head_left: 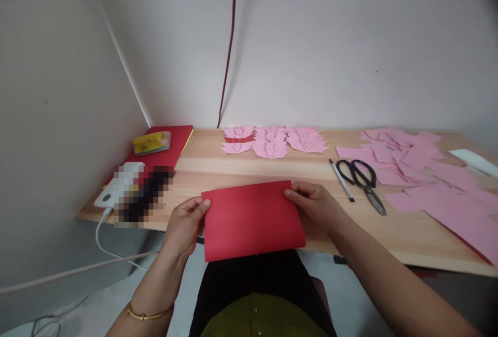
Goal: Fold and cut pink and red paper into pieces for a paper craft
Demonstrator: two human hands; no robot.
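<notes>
- The left hand (184,225) pinched the red paper (252,225) near its far left corner.
- The right hand (317,205) pinched its far right corner.
- The paper stretched between both grips, neither hand nearer, its long axis running hand to hand.
- Scissors (374,200) lay right of the right grip.

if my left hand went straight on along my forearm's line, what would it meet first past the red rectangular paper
Past the red paper, the left hand would probably meet the leftmost jagged pink paper cutouts on the pale wooden table; depth is unclear, so it might pass above them.
</notes>
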